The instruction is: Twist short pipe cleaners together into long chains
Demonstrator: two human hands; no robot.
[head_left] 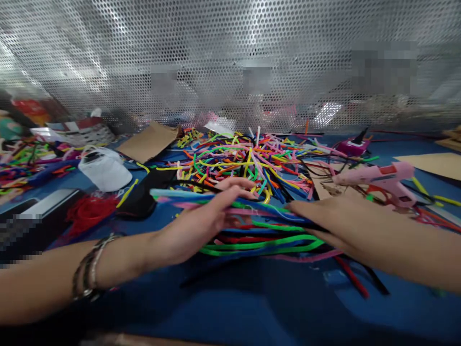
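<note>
Blue tabletop (pixel 234 307), fuzzy stems (pixel 252 247) between left fingers (pixel 236 183), beneath right hand (pixel 324 218)

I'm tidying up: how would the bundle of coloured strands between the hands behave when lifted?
The bundle of coloured strands should be light, since each strand is thin. It probably bends easily, as some strands curve. Gaps show, so some might slip out.

A: What can you count?
B: One left hand (pixel 212 211) and one right hand (pixel 327 216), that's two.
A: What else?
B: One pink glue gun (pixel 370 175) and fuzzy sticks (pixel 259 246), so many I can't count them all
</note>
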